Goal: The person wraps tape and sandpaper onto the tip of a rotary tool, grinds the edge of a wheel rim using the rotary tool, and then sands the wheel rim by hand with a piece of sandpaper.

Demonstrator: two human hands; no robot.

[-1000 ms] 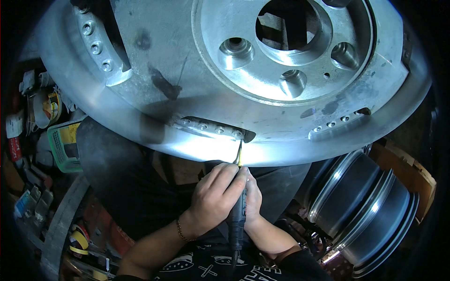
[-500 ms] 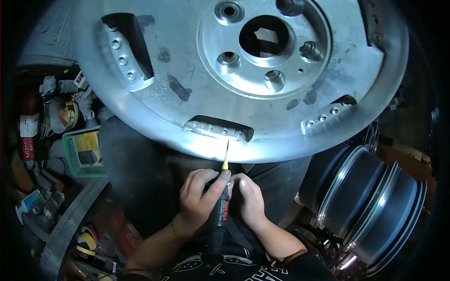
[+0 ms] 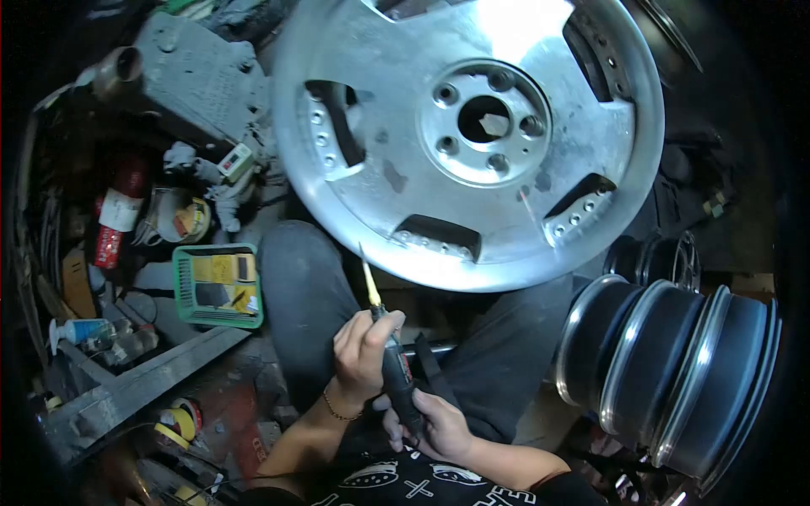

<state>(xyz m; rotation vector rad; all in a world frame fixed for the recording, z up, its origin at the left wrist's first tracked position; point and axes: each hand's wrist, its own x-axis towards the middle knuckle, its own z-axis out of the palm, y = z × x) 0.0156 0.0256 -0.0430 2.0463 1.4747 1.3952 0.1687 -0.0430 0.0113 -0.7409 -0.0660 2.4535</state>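
Observation:
A black rotary tool (image 3: 399, 371) with a yellow, pointed tip (image 3: 371, 287) is between my hands, in front of my body. My left hand (image 3: 361, 350) is closed round its upper part, near the yellow tip. My right hand (image 3: 437, 428) is closed round the lower end of the tool. The tip points up and stands just off the lower left rim of a large silver wheel (image 3: 405, 253), seemingly not touching it. The wheel has slots with small bolts along them and a centre hole ringed by lug holes.
A green basket (image 3: 260, 295) with yellow items stands at the left, above a grey metal beam (image 3: 152, 379). A red cylinder (image 3: 118, 211) and a grey machine (image 3: 198, 84) are farther left. Several wheel rims (image 3: 658, 363) lie in a row at the right.
The view has pulled back and shifted. The tool tip has left the bottom slot's edge and moved left, off the wheel. My right hand has moved down to the tool's lower end.

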